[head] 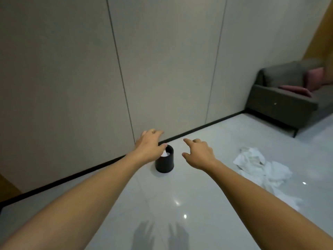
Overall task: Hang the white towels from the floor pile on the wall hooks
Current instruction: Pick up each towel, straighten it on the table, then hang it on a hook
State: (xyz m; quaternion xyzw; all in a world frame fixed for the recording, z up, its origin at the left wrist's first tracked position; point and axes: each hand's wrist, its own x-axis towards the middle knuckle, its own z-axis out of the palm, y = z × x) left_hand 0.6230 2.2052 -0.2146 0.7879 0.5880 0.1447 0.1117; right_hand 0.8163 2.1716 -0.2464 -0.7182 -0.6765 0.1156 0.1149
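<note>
White towels [261,166] lay crumpled in a pile on the glossy floor [198,195] to your right. Your left hand [149,147] and right hand [198,154] reached forward empty, fingers relaxed, above a black bin [164,164] by the wall [162,60].

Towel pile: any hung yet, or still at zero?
Nothing shows as done: no hung towel and no hooks are in view. The white towels lie crumpled on the floor to the right. Nothing is in hand: the left hand and right hand are both held out in the air with relaxed fingers, over a black bin. Picking up and hanging all remain.
</note>
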